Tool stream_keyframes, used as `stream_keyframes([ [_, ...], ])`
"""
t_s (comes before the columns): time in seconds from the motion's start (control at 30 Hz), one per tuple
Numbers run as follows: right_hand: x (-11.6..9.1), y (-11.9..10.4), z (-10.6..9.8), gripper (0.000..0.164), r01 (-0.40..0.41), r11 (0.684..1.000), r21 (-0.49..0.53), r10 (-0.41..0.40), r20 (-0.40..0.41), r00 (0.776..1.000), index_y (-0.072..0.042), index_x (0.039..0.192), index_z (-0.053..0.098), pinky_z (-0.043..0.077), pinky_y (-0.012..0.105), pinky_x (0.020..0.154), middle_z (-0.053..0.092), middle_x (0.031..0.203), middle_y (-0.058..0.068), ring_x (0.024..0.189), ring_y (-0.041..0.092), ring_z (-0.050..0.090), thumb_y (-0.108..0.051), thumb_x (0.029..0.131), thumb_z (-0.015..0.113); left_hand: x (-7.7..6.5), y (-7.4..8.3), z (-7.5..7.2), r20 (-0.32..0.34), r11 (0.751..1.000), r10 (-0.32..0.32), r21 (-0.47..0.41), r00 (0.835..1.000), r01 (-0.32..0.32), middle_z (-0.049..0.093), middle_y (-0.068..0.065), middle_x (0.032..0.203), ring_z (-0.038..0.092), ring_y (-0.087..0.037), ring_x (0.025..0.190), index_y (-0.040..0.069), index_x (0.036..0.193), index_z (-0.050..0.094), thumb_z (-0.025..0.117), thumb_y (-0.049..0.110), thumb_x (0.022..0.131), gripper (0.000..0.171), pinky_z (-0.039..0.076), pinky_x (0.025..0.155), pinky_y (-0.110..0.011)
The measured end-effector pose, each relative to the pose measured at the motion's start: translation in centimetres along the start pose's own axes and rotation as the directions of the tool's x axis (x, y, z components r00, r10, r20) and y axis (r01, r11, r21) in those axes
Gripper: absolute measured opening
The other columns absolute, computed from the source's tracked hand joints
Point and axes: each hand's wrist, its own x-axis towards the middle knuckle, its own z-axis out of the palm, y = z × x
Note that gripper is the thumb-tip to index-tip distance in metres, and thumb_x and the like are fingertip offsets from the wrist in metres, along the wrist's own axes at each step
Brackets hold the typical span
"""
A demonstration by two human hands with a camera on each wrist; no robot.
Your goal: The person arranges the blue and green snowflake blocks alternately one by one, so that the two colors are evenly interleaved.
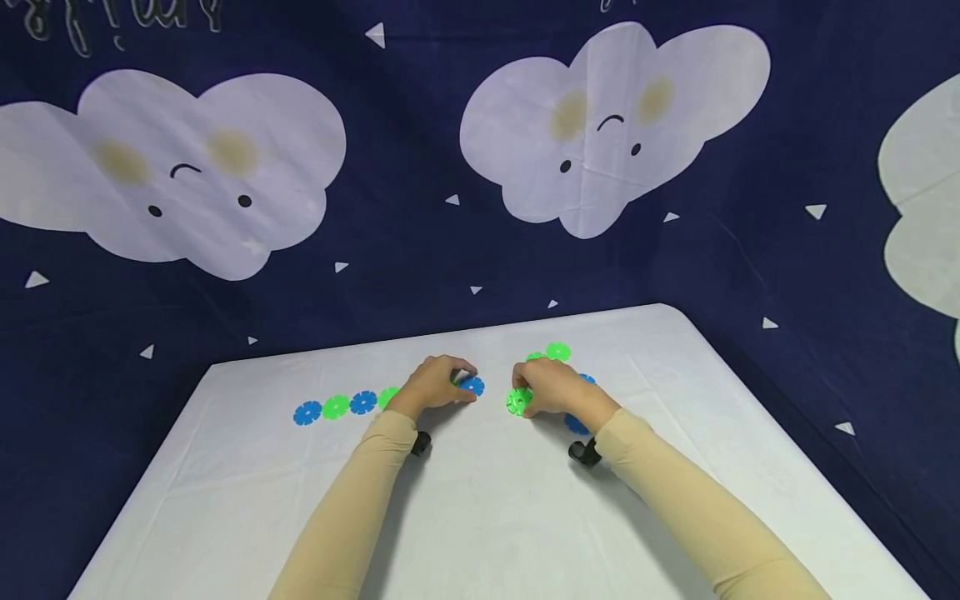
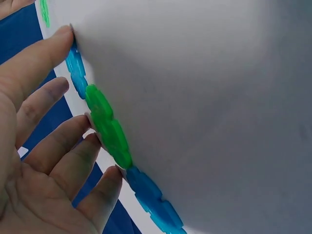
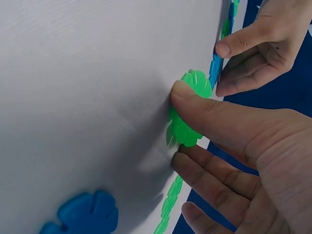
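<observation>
So, got a bright green notched disc [image 1: 517, 403] pinched in the right hand [image 1: 553, 385], with the thumb pressed across its face and fingertips round the other side in the right wrist view. Looks tilted up rather than flat, kinda near the blue end disc [image 1: 474, 386], with a bit of bare white table [image 1: 487, 500] between.

Over at the left hand [image 1: 433, 383], seeing thumb and index curved round that blue end disc, so clamped lightly at its edges, with the other fingers spread along the far side of the row.

Working leftward from there: a sliver of green piece [image 1: 454, 380] mostly hidden by the hand, then past the wrist a partly covered green disc, a blue disc [image 1: 363, 402], another green one [image 1: 335, 407] and a last blue one [image 1: 307, 412], set edge to edge.

Around the right hand, can spot two loose green pieces [image 1: 558, 351] toward the table's far edge, plus two blue pieces [image 1: 577, 425] partly blocked by hand and wrist. Can't tell exactly how those blue ones lie. Also showing: beige sleeves [image 1: 337, 517] and a navy backdrop [image 1: 405, 167] with white clouds [image 1: 615, 125].
</observation>
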Motion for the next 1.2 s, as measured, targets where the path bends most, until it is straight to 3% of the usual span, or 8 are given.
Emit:
stream_keyframes([
  [0.5, 0.0, 1.0, 0.5, 0.041, 0.056, 0.995, 0.087, -0.055, -0.007, 0.998, -0.016, 0.112, 0.069, 0.059, 0.039, 0.085, 0.072, 0.1, 0.0, 0.093, 0.015, 0.066, -0.016, 0.081, 0.096, 0.0, 0.3, 0.0, -0.015, 0.998, -0.059, -0.016, 0.998, 0.058, 0.062, -0.01, 0.155, 0.053, -0.035, 0.151, 0.022, 0.128, 0.081, 0.091, 0.03, 0.087, 0.043, 0.042, 0.125, -0.058],
  [0.73, 0.0, 1.5, 0.3, 0.042, 0.111, 0.978, 0.175, -0.116, 0.019, 0.993, -0.012, 0.114, 0.07, 0.058, 0.033, 0.083, 0.072, 0.1, 0.002, 0.087, 0.012, 0.065, -0.01, 0.08, 0.094, -0.2, 0.5, -0.2, -0.014, 0.997, -0.079, -0.017, 0.997, 0.079, 0.062, -0.008, 0.156, 0.052, -0.035, 0.151, 0.023, 0.128, 0.081, 0.092, 0.031, 0.086, 0.044, 0.041, 0.126, -0.058],
  [0.93, -0.1, 1.8, 0.1, 0.044, 0.11, 0.962, 0.249, -0.128, 0.058, 0.99, -0.01, 0.114, 0.071, 0.058, 0.028, 0.079, 0.072, 0.098, 0.003, 0.084, 0.011, 0.064, -0.007, 0.077, 0.095, -0.1, 0.5, -0.2, -0.017, 0.996, -0.084, -0.027, 0.996, 0.084, 0.062, -0.008, 0.156, 0.051, -0.034, 0.152, 0.023, 0.128, 0.081, 0.092, 0.03, 0.086, 0.044, 0.04, 0.126, -0.057],
  [1.2, 0.1, 2.1, -0.1, 0.042, 0.117, 0.967, 0.227, -0.141, 0.092, 0.986, -0.01, 0.113, 0.074, 0.057, 0.028, 0.082, 0.072, 0.095, 0.0, 0.088, 0.012, 0.064, -0.011, 0.078, 0.096, 0.0, 0.4, 0.0, -0.02, 0.995, -0.095, -0.035, 0.995, 0.094, 0.062, -0.007, 0.155, 0.051, -0.033, 0.152, 0.024, 0.127, 0.082, 0.093, 0.03, 0.085, 0.044, 0.04, 0.127, -0.056],
])
